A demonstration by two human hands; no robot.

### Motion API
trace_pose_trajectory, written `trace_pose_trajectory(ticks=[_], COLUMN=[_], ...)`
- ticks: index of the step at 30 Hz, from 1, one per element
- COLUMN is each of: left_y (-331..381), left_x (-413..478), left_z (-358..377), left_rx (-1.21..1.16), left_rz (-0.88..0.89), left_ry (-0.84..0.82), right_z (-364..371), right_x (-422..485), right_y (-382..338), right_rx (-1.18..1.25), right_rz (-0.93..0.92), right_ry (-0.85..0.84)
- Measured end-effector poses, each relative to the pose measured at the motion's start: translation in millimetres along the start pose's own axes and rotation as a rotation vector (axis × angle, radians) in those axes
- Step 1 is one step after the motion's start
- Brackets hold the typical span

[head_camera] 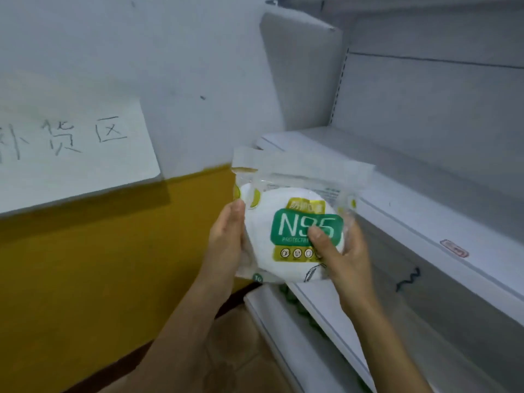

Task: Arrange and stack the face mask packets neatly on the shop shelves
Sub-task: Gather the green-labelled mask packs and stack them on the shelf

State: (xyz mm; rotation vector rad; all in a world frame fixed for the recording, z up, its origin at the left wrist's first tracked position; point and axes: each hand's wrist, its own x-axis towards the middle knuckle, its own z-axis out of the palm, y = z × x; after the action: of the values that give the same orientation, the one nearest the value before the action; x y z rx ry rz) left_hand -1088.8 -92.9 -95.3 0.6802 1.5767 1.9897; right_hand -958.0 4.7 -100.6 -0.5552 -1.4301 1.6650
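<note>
Shop interior, restocking corner. White metal retail shelving (425, 217) with slotted upright rails and a price-label strip carrying a small red tag (454, 248) on the shelf edge. Handwritten paper sign (76, 146) in Chinese characters taped to the white-and-yellow wall (113, 265); retail-packed N95 mask packets (295, 222) held at the shelf front.

The packet (295, 222) is clear plastic over white masks, with a green N95 label lettered white and yellow-olive bands above and below. The shelves (425, 222) are pale grey-white. The wall (99, 265) is white above, mustard yellow below. The sign (71, 148) is white with grey handwriting.
</note>
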Motion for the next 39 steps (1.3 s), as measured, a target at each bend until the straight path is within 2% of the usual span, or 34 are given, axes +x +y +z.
trace_pose_trajectory(ticks=[3, 6, 8, 10, 13, 15, 18, 21, 24, 28, 33, 39], left_y=[12.8, 19.9, 16.7, 11.1, 10.1, 6.8, -16.6, -45.7, -61.7, -79.6, -94.0, -113.3], left_x=[52.1, 99.9, 130.9, 158.7, 205.0, 250.9, 315.6, 356.9, 382.7, 412.0, 449.2, 485.3], left_z=[-6.2, -4.0, 9.9, 31.5, 69.4, 109.8, 170.8, 211.7, 233.4, 257.8, 290.9, 311.9], left_rx=[-0.048, -0.066, -0.012, 0.003, 0.001, 0.091, 0.418, 0.713, 0.676, 0.618, 0.528, 0.399], left_rz=[0.040, 0.037, 0.022, 0.026, 0.037, 0.063, 0.121, 0.117, 0.156, 0.143, 0.079, 0.114], left_ry=[-0.207, -0.449, -0.534, -0.556, -0.589, -0.634, -0.627, -0.637, -0.587, -0.567, -0.664, -0.800], right_z=[31.5, 41.7, 38.4, 25.5, 0.6, -27.9, -78.5, -112.2, -126.5, -140.5, -159.3, -172.9], right_x=[43.0, 80.3, 101.0, 120.5, 158.9, 200.3, 266.6, 309.1, 336.4, 368.8, 402.8, 433.4], right_y=[11.9, 15.3, 14.2, 7.9, -6.8, -9.4, 2.8, 27.8, 42.9, 44.9, 48.3, 58.0], right_rx=[0.038, -0.027, -0.123, -0.272, -0.489, -0.625, -0.873, -0.935, -1.006, -0.939, -0.918, -0.789], right_rz=[0.003, -0.051, -0.122, -0.150, -0.121, -0.119, -0.048, 0.098, 0.173, 0.194, 0.210, 0.203], right_ry=[0.031, 0.210, 0.342, 0.431, 0.440, 0.489, 0.534, 0.545, 0.637, 0.703, 0.766, 0.759])
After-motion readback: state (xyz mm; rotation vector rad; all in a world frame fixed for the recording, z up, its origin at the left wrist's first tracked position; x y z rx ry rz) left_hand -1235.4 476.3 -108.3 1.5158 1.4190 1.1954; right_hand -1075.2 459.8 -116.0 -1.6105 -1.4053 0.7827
